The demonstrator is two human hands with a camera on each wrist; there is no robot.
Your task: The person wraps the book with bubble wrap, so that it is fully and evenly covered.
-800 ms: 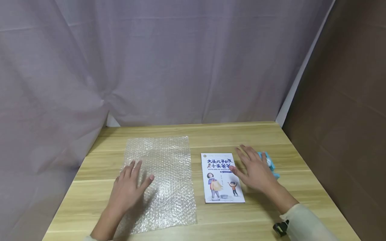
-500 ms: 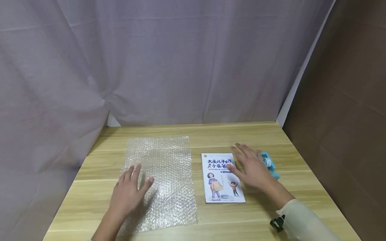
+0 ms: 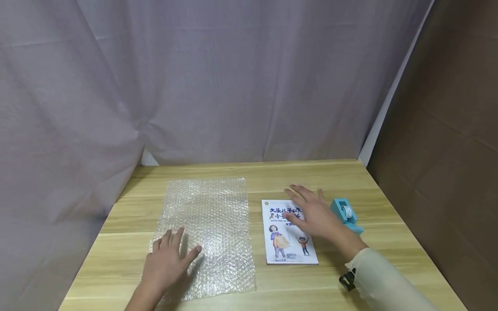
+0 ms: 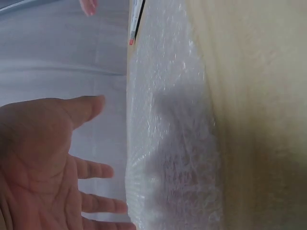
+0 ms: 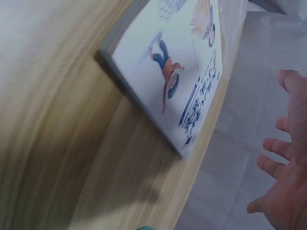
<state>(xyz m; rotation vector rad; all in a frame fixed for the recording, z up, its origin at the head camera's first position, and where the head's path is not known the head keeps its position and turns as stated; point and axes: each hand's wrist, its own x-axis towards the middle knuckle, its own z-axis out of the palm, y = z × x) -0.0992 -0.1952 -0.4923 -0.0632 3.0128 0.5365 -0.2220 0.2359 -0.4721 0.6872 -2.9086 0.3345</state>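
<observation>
Well left of the book [image 3: 278, 248], the left hand [image 3: 165, 261] hangs above the bubble wrap [image 3: 218, 242], fingers loosely spread and holding nothing. The bubble wrap lies flat just left of the book, its long side running much the same way. The book lies cover up, its long axis pointing away from the person. The right hand [image 3: 315, 215], the nearer one, hovers over the book's far right corner, fingers spread, empty. Right of the book stands the tape dispenser [image 3: 338, 211]. Count: two hands, one bubble wrap sheet, one book, one tape dispenser
</observation>
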